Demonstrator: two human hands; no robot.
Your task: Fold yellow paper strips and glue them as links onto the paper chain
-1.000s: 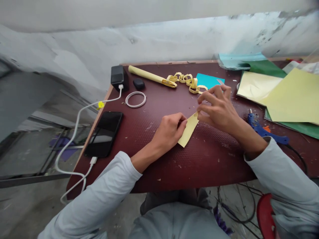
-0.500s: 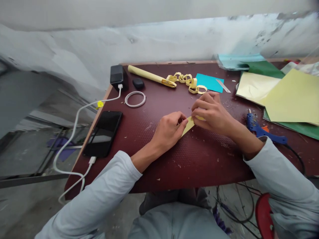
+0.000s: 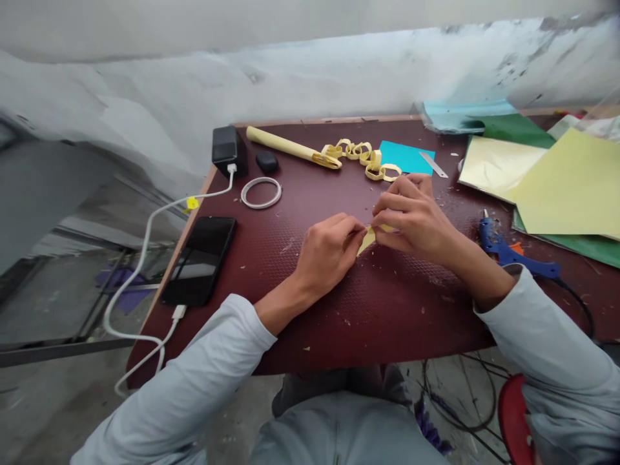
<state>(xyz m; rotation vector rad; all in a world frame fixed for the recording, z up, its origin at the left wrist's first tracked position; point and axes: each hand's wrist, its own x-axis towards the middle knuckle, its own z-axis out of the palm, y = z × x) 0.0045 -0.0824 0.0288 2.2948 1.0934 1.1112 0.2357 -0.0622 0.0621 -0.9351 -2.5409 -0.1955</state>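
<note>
A small strip of yellow paper (image 3: 367,241) is pinched between both hands over the middle of the table. My left hand (image 3: 330,250) has its thumb and fingers closed on the near left part of the strip. Bent over the other end is my right hand (image 3: 405,213), its fingertips pressed together on the paper; they cover much of it. Just beyond the right hand lies a chain of yellow paper links (image 3: 361,153). Its left end touches a rolled yellow paper tube (image 3: 281,143).
On the dark red table (image 3: 290,349) lie a phone (image 3: 199,261), a coiled white cable (image 3: 261,193) and a black charger (image 3: 226,148). To the right are a blue glue gun (image 3: 516,253), yellow sheets (image 3: 569,184), a teal sheet (image 3: 404,158) and a blade (image 3: 434,165).
My left hand has shifted slightly up and right, its fingertips now closer to the right hand. Less of the yellow strip shows between them. My right hand has barely moved.
</note>
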